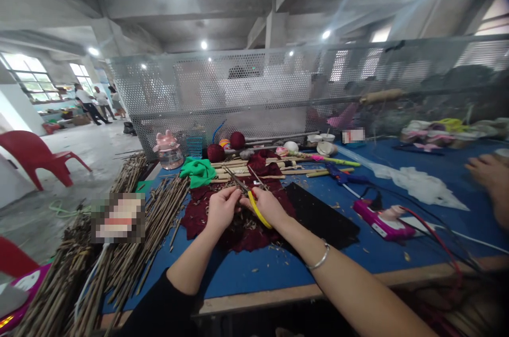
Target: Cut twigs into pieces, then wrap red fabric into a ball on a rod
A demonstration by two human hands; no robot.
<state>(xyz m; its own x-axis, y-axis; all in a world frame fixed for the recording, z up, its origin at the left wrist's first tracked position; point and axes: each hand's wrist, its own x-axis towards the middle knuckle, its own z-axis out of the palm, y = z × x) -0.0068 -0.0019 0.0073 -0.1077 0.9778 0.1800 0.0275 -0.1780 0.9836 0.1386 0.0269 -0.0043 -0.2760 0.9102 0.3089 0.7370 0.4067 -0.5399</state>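
My left hand [221, 210] is closed in a pinch over a dark red cloth [194, 218]; what its fingertips hold is too small to make out. Close beside it, my right hand [270, 209] grips a pair of cutters with yellow and red handles [258, 211]. Thin dark lengths point up and away from the fingers, and I cannot tell blades from twigs there. Brown scraps lie on the cloth under both hands. A black sheet [322, 215] lies to the right of the cloth.
Bundles of dry sticks [155, 225] fill the left side of the blue table [222, 284]. Behind are a green cloth [198, 171], yarn balls [237, 140], a pink-lidded bottle [170, 152] and rods. Right are a glue gun [344, 175], a magenta power strip [382, 222], cables and another person's hand [487, 173].
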